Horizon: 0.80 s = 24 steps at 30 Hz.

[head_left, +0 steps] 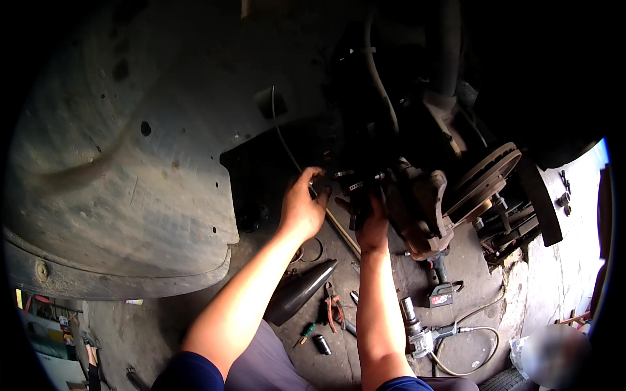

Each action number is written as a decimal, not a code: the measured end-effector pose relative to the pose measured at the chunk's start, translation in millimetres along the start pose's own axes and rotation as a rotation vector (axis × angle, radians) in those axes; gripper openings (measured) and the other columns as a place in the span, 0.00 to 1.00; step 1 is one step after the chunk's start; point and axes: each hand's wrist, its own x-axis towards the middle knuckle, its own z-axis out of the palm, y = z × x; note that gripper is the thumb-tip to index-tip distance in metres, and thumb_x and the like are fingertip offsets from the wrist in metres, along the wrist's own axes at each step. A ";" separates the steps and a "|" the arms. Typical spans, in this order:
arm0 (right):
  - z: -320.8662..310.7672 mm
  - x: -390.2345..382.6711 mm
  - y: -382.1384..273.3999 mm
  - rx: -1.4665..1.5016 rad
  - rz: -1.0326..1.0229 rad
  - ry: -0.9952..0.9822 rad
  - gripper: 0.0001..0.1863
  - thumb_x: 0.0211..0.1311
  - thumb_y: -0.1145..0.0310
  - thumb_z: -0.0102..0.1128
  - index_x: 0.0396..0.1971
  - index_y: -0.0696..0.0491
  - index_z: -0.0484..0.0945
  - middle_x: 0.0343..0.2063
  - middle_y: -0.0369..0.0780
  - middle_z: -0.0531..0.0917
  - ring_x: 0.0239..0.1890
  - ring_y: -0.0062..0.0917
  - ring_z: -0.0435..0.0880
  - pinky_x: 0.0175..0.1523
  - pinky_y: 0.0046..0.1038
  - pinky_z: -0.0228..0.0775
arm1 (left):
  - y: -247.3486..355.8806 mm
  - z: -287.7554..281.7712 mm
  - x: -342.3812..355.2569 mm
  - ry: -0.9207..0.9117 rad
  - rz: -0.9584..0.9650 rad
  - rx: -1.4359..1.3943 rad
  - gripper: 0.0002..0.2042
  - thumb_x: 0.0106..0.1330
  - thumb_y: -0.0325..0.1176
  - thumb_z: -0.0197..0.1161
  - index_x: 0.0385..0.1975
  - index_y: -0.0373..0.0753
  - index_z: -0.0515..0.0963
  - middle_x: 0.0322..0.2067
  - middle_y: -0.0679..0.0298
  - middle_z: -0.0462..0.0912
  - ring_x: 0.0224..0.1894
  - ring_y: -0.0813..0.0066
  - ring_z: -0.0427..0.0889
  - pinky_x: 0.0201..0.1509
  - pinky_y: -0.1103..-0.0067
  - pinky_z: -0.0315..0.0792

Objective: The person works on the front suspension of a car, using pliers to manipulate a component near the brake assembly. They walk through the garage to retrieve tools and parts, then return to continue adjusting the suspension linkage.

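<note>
The left hand [304, 206] is near the centre; the right hand [373, 227], toward 3 o'clock, reaches among dark parts [355, 187]. A brake disc [486, 179] sits at 3, a wheel-arch liner [163, 202] at 9, pliers [333, 302] at 6.

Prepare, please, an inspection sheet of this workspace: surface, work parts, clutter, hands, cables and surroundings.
Surface: grey floor, stained.
Work parts: brake disc exposed beside metal assembly.
Clutter: pliers, green screwdriver, socket, dark tapered cylinder, cordless tool, air tool.
Hands: left hand has curled fingers, grip unclear; right hand is among shadowed parts, contact unclear.
Cables: thin line runs down towards left hand; hose loops beside air tool.
Surroundings: wheel-arch liner at left; tyre at lower right; top mostly dark.
</note>
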 end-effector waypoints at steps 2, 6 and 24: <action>7.6 -0.3 -4.6 0.010 -0.001 -0.041 0.22 0.77 0.71 0.52 0.68 0.53 0.69 0.61 0.39 0.76 0.62 0.31 0.76 0.62 0.46 0.80 | -9.1 4.4 4.3 -0.125 -0.112 -0.095 0.14 0.68 0.26 0.66 0.52 0.36 0.78 0.43 0.53 0.86 0.46 0.61 0.86 0.52 0.72 0.76; 4.6 -0.4 -5.5 -0.140 -0.023 0.006 0.22 0.77 0.67 0.52 0.68 0.51 0.69 0.61 0.39 0.78 0.60 0.32 0.80 0.59 0.49 0.80 | -11.2 24.9 14.7 -0.074 -0.096 -0.208 0.12 0.70 0.29 0.64 0.50 0.37 0.81 0.45 0.47 0.86 0.51 0.50 0.86 0.52 0.66 0.78; 9.4 0.2 -19.7 -0.771 -0.218 0.004 0.25 0.72 0.67 0.63 0.65 0.59 0.72 0.59 0.40 0.80 0.62 0.25 0.75 0.68 0.29 0.64 | -13.2 30.7 30.6 -0.068 -0.100 -0.226 0.08 0.70 0.26 0.63 0.45 0.33 0.83 0.37 0.53 0.89 0.41 0.67 0.89 0.45 0.75 0.77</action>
